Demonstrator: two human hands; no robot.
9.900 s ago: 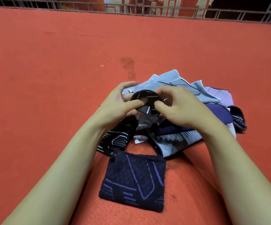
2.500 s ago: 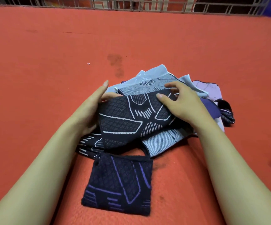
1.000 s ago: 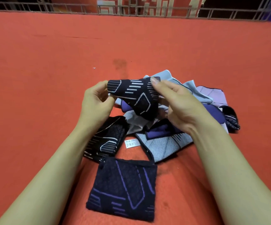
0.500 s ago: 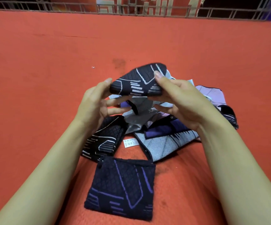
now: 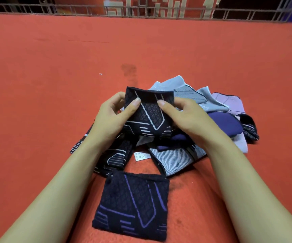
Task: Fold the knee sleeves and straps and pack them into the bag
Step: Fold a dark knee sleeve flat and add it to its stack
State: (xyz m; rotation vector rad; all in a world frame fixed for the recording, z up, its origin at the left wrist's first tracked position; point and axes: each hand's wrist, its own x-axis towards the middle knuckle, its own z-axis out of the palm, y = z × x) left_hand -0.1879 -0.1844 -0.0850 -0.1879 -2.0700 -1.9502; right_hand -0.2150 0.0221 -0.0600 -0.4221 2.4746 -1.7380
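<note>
- Two hands meet at the frame's centre, forearms reaching up from the lower corners.
- Left hand [image 5: 112, 118] pinches the left edge of a black knitted knee sleeve with white line pattern [image 5: 149, 114], thumb on top.
- Right hand [image 5: 183, 116] pinches its right edge.
- Sleeve is held above the pile of grey, lilac and navy sleeves [image 5: 217, 109] on the red surface [image 5: 54, 76].
- Folded black sleeve with purple lines [image 5: 133, 206] lies below, between the forearms.

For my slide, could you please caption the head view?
Both hands hold a black sleeve above the pile; one folded sleeve lies nearer.
</note>
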